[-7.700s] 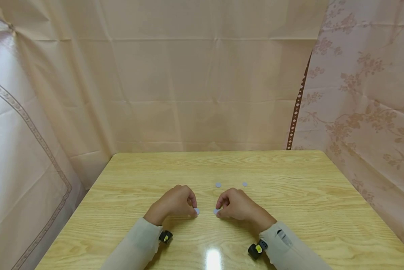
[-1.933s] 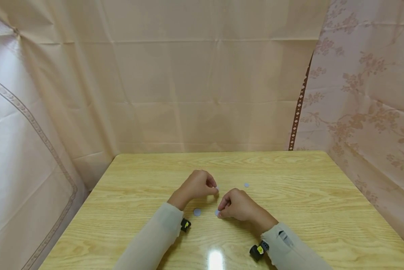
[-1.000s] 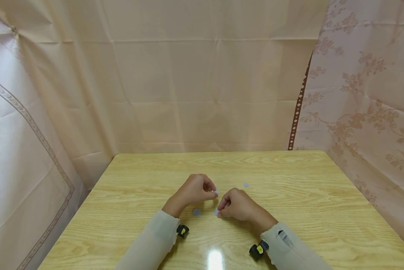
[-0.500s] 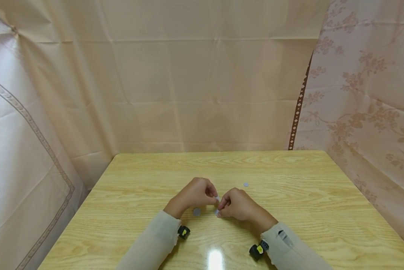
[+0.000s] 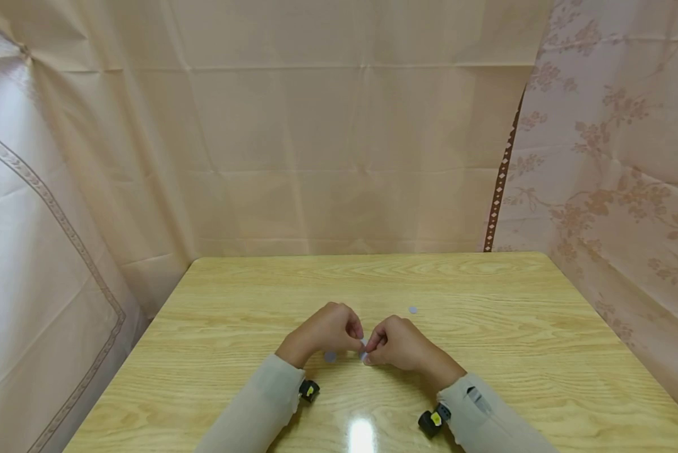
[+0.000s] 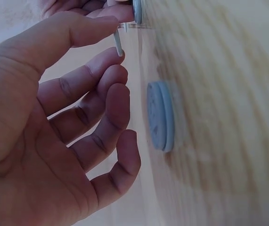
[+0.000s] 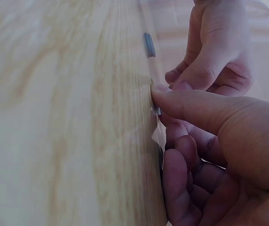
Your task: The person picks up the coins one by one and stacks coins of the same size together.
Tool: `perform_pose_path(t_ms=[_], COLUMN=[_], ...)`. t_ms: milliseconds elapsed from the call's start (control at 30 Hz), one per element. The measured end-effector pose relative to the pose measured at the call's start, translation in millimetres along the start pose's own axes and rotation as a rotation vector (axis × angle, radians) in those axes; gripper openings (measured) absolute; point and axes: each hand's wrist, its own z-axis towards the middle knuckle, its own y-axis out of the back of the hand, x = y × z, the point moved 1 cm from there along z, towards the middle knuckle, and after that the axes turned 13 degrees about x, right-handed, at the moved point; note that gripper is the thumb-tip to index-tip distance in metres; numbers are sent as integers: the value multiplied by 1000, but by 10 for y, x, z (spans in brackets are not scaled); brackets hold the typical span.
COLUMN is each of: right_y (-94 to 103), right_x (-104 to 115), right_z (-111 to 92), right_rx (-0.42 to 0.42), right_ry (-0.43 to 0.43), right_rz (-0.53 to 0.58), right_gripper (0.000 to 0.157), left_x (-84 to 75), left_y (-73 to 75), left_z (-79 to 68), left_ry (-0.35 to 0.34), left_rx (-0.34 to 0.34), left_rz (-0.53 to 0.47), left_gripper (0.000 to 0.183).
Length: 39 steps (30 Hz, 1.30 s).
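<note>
Between the thumb and index finger of my left hand [image 5: 330,330] is a small pale disc [image 6: 118,43], held on edge above the table. My right hand [image 5: 404,346] pinches another grey-blue disc [image 6: 137,12] at the table surface, just beside the left fingertips. Most of that disc is hidden by the right fingers in the right wrist view. Two stacked grey-blue discs [image 6: 160,117] lie flat near my left hand, below its fingers; in the head view this stack [image 5: 330,357] looks like one disc. The two hands' fingertips nearly meet.
A single disc [image 5: 412,309] lies farther back, right of centre, on the wood-grain table [image 5: 486,377]. Beige cloth [image 5: 339,157] hangs behind the table, with floral cloth [image 5: 616,157] at the right. Each wrist wears a small black camera [image 5: 429,423].
My left hand has let go of the front-left disc and taken the one behind. It has brought that disc toward the front, to the right fingertips. My right hand has stayed in place.
</note>
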Motion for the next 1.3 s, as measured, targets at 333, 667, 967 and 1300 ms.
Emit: perform_pose_path(t_ms=[333,667,967,1300], right_y=[-2,-2,6,5], right_x=[7,-8,-2,-22], right_z=[-12,-10,-10,-2], right_rx=[6,-3,-5,-2], right_ry=[8,21,29,33], right_rz=[9,-21,-22,-20], right_gripper=[12,11,12,13], left_x=[20,10,9,-24], left_y=[-16,-16,-33,-34], left_z=[13,10,14,0], left_ry=[-23,-1,18,35], left_rx=[35,52,66,79], left_rz=[10,71,120,116], left_gripper=[14,16,17,16])
